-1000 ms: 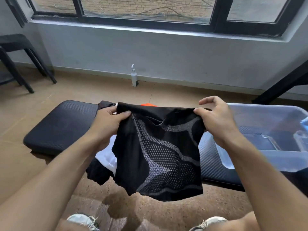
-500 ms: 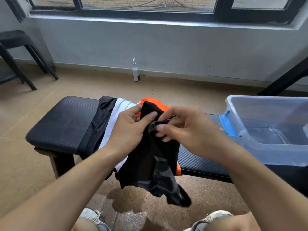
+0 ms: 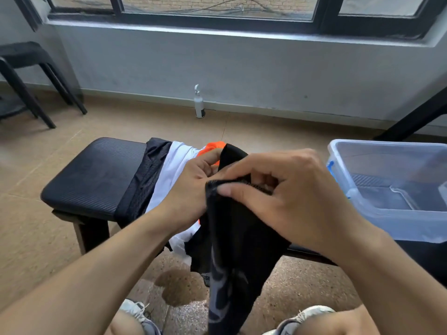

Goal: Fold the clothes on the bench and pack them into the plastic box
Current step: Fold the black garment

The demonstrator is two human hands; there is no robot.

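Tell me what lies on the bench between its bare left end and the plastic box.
The head view shows clothes: a black mesh garment, a white one and an orange one, draped over the bench before the box.

A white spray bottle (image 3: 199, 104) stands upright on the tan floor (image 3: 36, 238), right against the foot of a pale grey wall (image 3: 242, 73). Above the wall runs a window (image 3: 217, 6) with a dark frame, and through the glass a brick surface shows. At the far left, a black stool (image 3: 26, 76) stands on the floor close to the wall, its slanted legs spreading outward. At the right edge, a black slanted bar (image 3: 416, 117) comes down to the floor; what it belongs to is out of view. Along the bottom edge, two light-coloured shoes (image 3: 137, 313) rest on a speckled stretch of floor.
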